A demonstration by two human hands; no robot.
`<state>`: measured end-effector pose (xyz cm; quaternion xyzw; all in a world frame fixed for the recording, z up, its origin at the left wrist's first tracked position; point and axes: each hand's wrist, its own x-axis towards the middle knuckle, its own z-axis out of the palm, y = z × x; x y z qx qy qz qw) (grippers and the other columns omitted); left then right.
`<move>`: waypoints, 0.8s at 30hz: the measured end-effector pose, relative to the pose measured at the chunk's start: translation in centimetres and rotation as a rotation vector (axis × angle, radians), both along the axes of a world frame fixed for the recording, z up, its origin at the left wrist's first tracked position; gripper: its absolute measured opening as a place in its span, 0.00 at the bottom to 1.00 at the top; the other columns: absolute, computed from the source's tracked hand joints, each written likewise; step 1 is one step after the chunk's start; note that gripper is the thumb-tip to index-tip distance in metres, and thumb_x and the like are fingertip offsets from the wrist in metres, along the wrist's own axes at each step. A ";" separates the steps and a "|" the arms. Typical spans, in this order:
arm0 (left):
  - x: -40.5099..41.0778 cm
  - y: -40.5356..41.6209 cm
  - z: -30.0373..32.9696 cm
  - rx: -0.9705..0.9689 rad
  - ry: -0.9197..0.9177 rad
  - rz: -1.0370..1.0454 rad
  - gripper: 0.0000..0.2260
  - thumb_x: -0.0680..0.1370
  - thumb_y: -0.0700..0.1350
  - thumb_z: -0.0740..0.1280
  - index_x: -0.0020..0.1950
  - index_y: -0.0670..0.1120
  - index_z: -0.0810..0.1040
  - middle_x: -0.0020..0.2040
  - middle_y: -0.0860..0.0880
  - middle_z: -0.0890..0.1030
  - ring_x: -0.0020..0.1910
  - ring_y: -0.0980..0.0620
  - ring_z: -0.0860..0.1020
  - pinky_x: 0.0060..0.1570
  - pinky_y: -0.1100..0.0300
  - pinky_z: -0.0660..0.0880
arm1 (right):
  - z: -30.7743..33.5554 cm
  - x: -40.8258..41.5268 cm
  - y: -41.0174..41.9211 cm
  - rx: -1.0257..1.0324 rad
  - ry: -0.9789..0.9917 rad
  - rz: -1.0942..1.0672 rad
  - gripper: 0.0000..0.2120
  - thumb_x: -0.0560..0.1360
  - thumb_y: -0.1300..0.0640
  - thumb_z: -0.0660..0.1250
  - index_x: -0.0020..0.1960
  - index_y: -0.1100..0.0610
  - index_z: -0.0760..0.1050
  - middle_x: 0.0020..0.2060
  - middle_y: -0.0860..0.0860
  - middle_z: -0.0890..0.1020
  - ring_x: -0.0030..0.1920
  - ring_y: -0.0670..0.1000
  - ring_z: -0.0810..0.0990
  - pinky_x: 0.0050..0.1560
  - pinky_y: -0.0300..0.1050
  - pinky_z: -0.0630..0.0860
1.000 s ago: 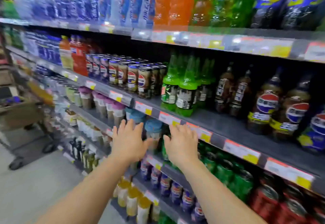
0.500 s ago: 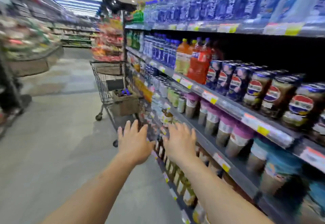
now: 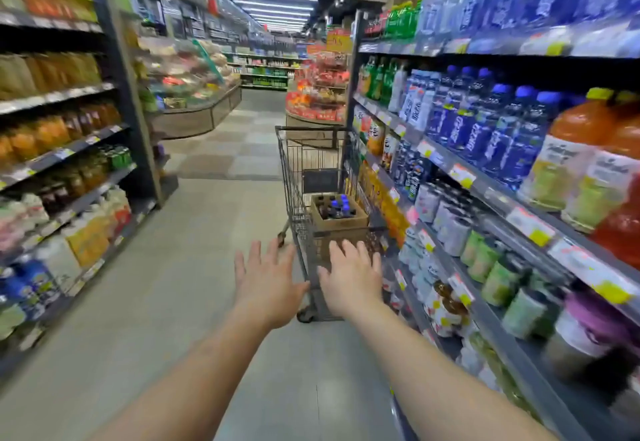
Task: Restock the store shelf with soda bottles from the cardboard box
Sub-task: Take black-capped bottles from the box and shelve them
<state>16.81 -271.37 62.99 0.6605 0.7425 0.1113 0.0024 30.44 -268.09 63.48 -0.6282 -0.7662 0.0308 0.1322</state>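
A cardboard box (image 3: 341,223) sits in a wire shopping cart (image 3: 302,177) ahead of me in the aisle. Several dark soda bottles with blue caps (image 3: 337,206) stand in it. My left hand (image 3: 266,281) and my right hand (image 3: 351,278) are stretched out in front of me, fingers spread, both empty and short of the cart. The drinks shelf (image 3: 485,191) runs along my right, full of bottles and cans.
Another shelf (image 3: 69,149) of juices and packs lines the left side. Grey floor (image 3: 194,253) runs between them. Display stands (image 3: 318,97) and a produce counter (image 3: 194,111) lie beyond the cart.
My view has swung left from the cola shelf to look down the aisle. The cart with the box now sits straight ahead. Both hands stay open and empty.
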 end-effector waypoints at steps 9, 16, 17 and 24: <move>-9.9 22.7 -1.4 -0.015 0.003 -0.005 0.30 0.79 0.62 0.54 0.77 0.54 0.48 0.79 0.50 0.45 0.77 0.43 0.43 0.74 0.41 0.42 | -2.8 -8.7 22.8 -0.071 0.049 -0.026 0.27 0.80 0.43 0.53 0.76 0.51 0.55 0.76 0.52 0.59 0.77 0.55 0.51 0.75 0.60 0.47; -12.2 39.8 -2.7 -0.025 -0.039 -0.173 0.30 0.78 0.60 0.57 0.77 0.58 0.48 0.79 0.51 0.48 0.78 0.43 0.44 0.74 0.41 0.44 | -4.7 -8.5 37.1 -0.173 0.112 -0.222 0.28 0.80 0.42 0.54 0.76 0.51 0.56 0.75 0.50 0.61 0.76 0.54 0.54 0.75 0.59 0.50; -11.9 42.0 -3.2 -0.030 -0.050 -0.201 0.30 0.78 0.61 0.57 0.77 0.59 0.48 0.79 0.51 0.49 0.78 0.43 0.45 0.74 0.41 0.44 | -5.1 -7.7 38.9 -0.191 0.111 -0.254 0.28 0.80 0.42 0.53 0.76 0.51 0.56 0.76 0.50 0.60 0.76 0.54 0.54 0.75 0.59 0.50; -9.4 58.4 -7.6 -0.008 -0.086 -0.345 0.32 0.77 0.60 0.62 0.76 0.60 0.50 0.78 0.51 0.55 0.77 0.44 0.51 0.74 0.44 0.49 | -8.8 -2.1 53.1 -0.187 0.122 -0.411 0.29 0.78 0.42 0.59 0.75 0.50 0.58 0.72 0.50 0.67 0.73 0.55 0.62 0.72 0.58 0.60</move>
